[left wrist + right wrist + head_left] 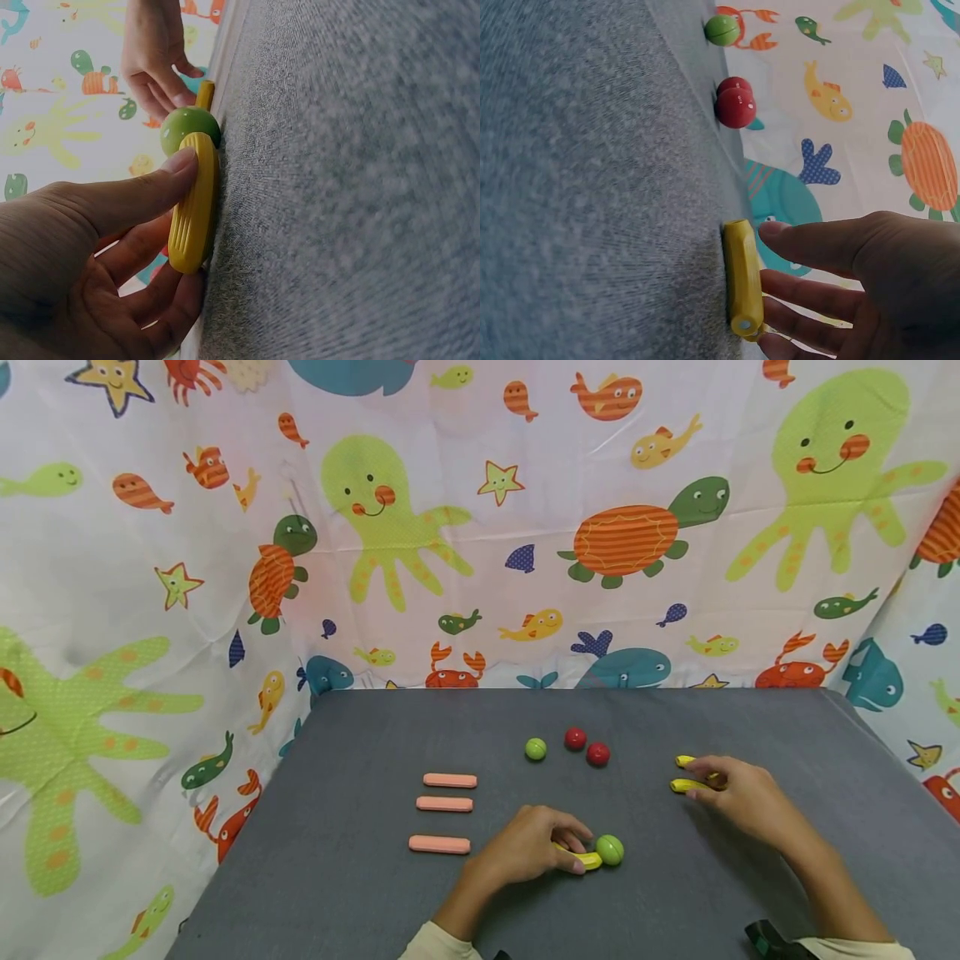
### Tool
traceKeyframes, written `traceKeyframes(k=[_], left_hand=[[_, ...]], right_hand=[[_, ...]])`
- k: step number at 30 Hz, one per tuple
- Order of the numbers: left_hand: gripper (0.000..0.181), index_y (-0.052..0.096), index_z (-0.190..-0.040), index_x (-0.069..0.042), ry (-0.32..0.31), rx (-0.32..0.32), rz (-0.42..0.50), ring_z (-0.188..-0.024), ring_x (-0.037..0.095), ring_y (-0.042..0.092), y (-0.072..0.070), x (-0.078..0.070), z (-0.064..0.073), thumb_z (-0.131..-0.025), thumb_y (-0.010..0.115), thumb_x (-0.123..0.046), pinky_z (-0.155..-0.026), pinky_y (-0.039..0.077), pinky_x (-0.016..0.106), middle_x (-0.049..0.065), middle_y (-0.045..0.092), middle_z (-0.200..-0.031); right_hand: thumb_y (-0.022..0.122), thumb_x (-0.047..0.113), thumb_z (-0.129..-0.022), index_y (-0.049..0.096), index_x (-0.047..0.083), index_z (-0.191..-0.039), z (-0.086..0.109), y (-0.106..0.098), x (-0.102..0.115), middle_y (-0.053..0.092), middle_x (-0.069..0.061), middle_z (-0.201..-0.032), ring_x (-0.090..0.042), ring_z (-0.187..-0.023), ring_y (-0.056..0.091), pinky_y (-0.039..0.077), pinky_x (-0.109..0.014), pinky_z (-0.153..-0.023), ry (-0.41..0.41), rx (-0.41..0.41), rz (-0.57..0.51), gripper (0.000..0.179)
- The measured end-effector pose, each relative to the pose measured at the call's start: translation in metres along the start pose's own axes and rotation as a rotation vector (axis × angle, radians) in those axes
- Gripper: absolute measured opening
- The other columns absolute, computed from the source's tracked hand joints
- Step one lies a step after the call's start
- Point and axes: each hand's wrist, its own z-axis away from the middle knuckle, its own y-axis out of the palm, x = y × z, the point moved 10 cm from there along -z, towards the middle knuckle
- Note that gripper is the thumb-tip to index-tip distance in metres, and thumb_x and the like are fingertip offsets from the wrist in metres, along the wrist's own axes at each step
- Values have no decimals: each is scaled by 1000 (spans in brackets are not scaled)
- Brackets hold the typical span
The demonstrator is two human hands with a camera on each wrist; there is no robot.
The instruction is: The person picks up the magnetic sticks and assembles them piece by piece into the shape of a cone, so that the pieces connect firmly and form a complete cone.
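My left hand (528, 843) pinches a small yellow toy banana (193, 210) between thumb and fingers, low over the grey cloth. One end of that banana lies against a green ball (611, 850), or just beside it. On the right, my right hand (742, 797) hovers over two more yellow toy bananas, a nearer banana (684, 786) and a farther banana (683, 761), both partly hidden by its fingers. In the right wrist view, the thumb stands a little apart from a banana (742, 277) and the loosely bent fingers are beside it; whether they touch it is unclear.
Three pink sticks, among them a middle stick (444, 803), lie in a column left of centre. Toward the back are another green ball (536, 748) and two red balls, one a nearer red ball (597, 754). A patterned curtain (450, 527) hangs behind the grey table (360, 893).
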Motion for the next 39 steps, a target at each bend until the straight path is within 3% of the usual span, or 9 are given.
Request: traceKeyframes(k=[9, 21, 39], left_hand=[[35, 80, -119, -9, 4, 4, 8, -82, -7, 68, 0, 0, 1, -85, 89, -8, -77, 53, 16, -13, 78, -88], [34, 80, -117, -7, 1, 3, 27, -82, -6, 68, -1, -1, 1, -84, 89, -6, -76, 52, 16, -10, 78, -87], [17, 86, -102, -16, 33, -11, -81, -85, -9, 63, -1, -3, 2, -85, 90, -14, -77, 52, 16, -17, 76, -90]], right_hand=[[81, 14, -93, 74, -5, -120, -1, 7, -8, 73, -11, -99, -22, -85, 62, 52, -33, -67, 54, 81, -23, 33], [79, 20, -95, 74, -5, -114, -1, 18, -14, 66, -5, -91, -20, -80, 56, 45, -35, -67, 133, 172, -16, 32], [81, 21, -93, 73, -1, -120, 1, 22, 13, 77, -7, -95, -18, -80, 65, 49, -34, -64, 89, 110, -99, 35]])
